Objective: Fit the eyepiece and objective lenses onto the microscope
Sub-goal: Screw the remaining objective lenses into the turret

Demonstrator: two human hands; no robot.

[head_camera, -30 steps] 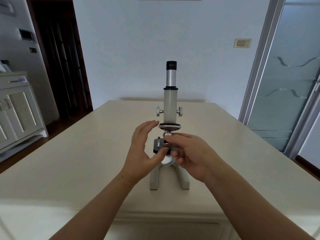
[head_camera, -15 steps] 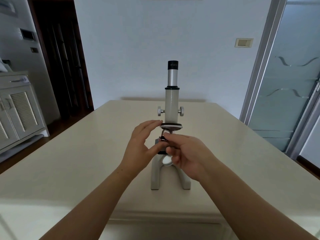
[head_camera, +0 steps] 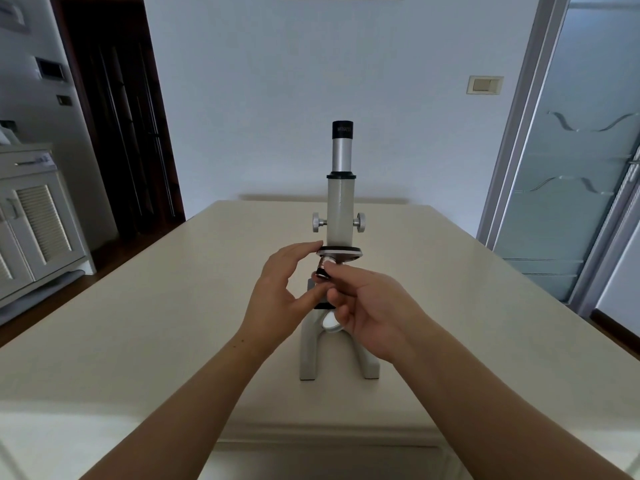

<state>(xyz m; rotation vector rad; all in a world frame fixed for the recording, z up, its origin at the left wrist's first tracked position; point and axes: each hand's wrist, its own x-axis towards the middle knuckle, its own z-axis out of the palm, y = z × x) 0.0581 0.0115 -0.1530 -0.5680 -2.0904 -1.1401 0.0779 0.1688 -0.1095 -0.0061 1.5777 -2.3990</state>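
Fingers of my right hand (head_camera: 375,308) pinch the small metal objective lens (head_camera: 324,266); my left hand (head_camera: 277,289), fingers straight, touches the round nosepiece (head_camera: 343,252).

Light: dim, cool, even. We log a soft shadow on the wall (head_camera: 322,199) beyond the fingers (head_camera: 301,249). Focus: sharp throughout. Edges: bowed, wide-angle.

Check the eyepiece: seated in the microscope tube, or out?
In. The black eyepiece sits upright atop the silver tube, with no gap visible between them.
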